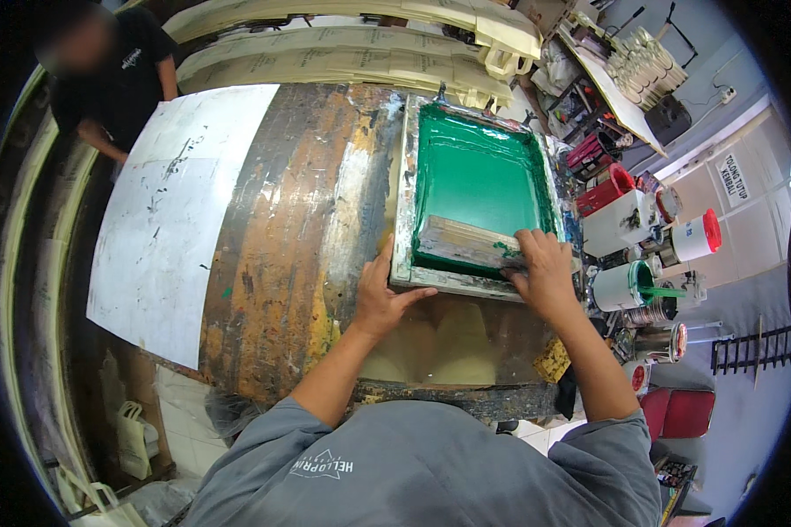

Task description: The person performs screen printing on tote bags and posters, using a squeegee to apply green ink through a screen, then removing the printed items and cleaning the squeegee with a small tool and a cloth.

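Note:
In front of me lies a wooden-framed printing screen [403, 215], its inside coated with wet green ink [479, 184]. A wide wooden squeegee [462, 240] lies across the near end of the screen, with ink smears on it. My right hand [547, 270] grips the squeegee's right end, thumb on the near side and fingers over the top. At the frame's near left corner rests my left hand [380, 297]. Its fingers point along the left side and its thumb stretches along the near edge, so it is open against the wood. Hinge clamps [441, 91] show at the far edge.
White sheets [180, 193] cover the left of the stained wooden table [277, 228]. Ink tubs [622, 285] and cans crowd the right side. A yellow sponge [551, 361] sits near my right forearm. Another person [119, 75] stands far left, beside racks of pale bags [360, 66].

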Motion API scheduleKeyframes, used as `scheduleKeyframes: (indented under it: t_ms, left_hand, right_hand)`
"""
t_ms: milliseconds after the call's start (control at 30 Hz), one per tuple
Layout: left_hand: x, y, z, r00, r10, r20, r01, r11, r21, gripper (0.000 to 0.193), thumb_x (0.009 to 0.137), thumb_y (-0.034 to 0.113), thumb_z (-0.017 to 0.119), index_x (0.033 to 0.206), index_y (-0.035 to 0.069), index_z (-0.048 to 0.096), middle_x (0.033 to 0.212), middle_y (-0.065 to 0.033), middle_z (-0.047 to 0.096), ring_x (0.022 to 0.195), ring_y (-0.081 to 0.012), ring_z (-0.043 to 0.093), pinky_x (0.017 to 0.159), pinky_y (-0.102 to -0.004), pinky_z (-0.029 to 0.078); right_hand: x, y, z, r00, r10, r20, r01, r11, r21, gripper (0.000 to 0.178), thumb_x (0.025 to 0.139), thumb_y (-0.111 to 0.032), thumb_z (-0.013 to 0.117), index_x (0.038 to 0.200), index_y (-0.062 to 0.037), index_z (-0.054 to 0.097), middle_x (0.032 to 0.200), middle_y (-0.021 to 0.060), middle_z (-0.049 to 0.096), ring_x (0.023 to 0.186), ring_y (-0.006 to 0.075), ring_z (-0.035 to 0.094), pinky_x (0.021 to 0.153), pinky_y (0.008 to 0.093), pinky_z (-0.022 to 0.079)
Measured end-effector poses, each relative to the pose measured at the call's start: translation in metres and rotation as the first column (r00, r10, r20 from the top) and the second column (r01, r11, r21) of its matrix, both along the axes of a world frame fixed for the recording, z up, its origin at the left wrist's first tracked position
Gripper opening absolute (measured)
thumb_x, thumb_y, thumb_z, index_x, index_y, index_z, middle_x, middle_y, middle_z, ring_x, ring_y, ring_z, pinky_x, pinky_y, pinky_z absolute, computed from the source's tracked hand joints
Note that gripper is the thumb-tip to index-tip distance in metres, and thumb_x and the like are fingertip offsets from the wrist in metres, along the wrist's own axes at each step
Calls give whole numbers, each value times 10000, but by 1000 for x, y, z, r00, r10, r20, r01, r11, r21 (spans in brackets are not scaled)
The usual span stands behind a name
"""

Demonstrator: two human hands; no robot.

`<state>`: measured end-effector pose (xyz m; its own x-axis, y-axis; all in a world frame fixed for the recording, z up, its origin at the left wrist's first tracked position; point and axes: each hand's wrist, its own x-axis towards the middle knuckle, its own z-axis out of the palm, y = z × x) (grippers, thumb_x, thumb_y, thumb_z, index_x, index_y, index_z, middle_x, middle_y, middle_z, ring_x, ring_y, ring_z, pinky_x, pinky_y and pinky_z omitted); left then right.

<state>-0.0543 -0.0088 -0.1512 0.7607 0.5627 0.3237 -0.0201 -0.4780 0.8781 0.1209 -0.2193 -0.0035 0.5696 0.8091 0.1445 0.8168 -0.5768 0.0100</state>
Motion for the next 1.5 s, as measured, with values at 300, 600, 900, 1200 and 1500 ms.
scheduleKeyframes:
  t_ms: [300,600,900,1200,1500]
  left_hand:
    - [2,4,-2,1000,1,20,-2,998,57,1144,686,444,955,1582,1,399,1249,-178,687,1028,-366,617,943,-451,489]
    - [-2,4,1,1000,0,-21,3,995,100,1210,628,392,998,1585,-20,383,1292,-182,693,1050,-342,638,972,-439,495]
    - [0,6,4,999,-5,-47,8,998,67,1215,622,435,993,1576,-20,394,1302,-175,692,1080,-355,645,984,-441,493]
    - [3,5,7,999,8,-48,-5,998,68,1217,630,449,987,1572,-35,389,1273,-179,696,1063,-350,642,974,-431,494]
    - [4,2,2,1000,-4,27,1,994,110,1200,649,445,970,1585,-18,377,1298,-151,684,1017,-349,614,948,-441,481]
  right_hand:
    - [79,47,-35,977,-25,210,10,997,72,642,682,-105,871,1236,-136,547,1104,79,582,1088,309,569,903,484,406]
    - [187,113,-59,965,-58,258,30,993,112,708,688,-122,900,1297,-157,540,1154,67,599,1119,291,589,906,485,416]
    - [264,156,-51,989,-48,140,47,999,9,695,747,-231,906,1327,-179,527,1220,74,643,1197,322,616,921,619,454]
    - [286,144,-23,996,-5,92,12,997,-74,717,749,-300,906,1326,-172,500,1250,104,662,1205,359,633,927,645,474]
    - [265,120,-34,992,-49,117,41,997,65,705,773,-233,878,1364,-172,498,1218,97,642,1193,344,615,942,585,461]
